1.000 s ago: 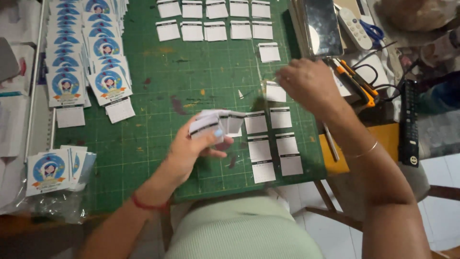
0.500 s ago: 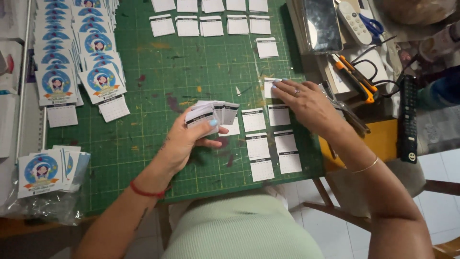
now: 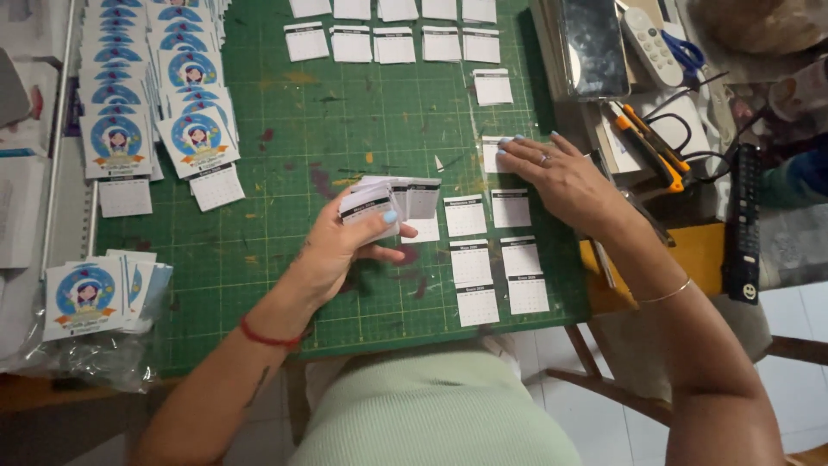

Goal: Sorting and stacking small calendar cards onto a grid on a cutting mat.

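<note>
On the green cutting mat (image 3: 345, 129), my left hand (image 3: 345, 246) grips a fanned stack of small white paper slips (image 3: 392, 198) for dealing; my right hand (image 3: 556, 177) presses one white slip (image 3: 493, 155) flat, fingers spread.

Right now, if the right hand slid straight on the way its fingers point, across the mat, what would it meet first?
The right hand points left. Its fingertips already rest on a small white slip; beyond that lies bare green cutting mat, then probably the overlapped illustrated cards at the mat's left side.
</note>
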